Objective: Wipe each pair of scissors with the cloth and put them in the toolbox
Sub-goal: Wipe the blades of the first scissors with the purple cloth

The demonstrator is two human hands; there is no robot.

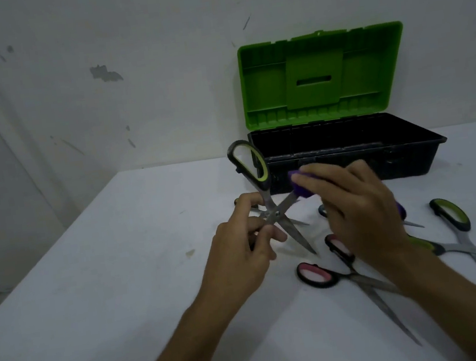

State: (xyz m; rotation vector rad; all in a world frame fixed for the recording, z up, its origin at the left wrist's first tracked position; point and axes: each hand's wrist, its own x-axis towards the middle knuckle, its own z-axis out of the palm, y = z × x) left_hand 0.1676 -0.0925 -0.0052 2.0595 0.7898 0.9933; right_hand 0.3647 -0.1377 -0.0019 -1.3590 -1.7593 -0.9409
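My left hand (pixel 250 239) holds a pair of green-and-black handled scissors (pixel 265 192) near the pivot, blades spread apart, one handle loop pointing up. My right hand (pixel 357 207) presses a purple cloth (pixel 298 185) against the upper right arm of those scissors. Behind them stands the toolbox (pixel 407 156), black tray with its green lid (pixel 323 77) raised upright. On the table to the right lie pink-handled scissors (pixel 326 274) and another green-handled pair (pixel 457 222).
The white table (pixel 123 284) meets a white wall at the back; its left edge runs diagonally. More scissors lie partly hidden under my hands, with a blade tip (pixel 299 222) showing.
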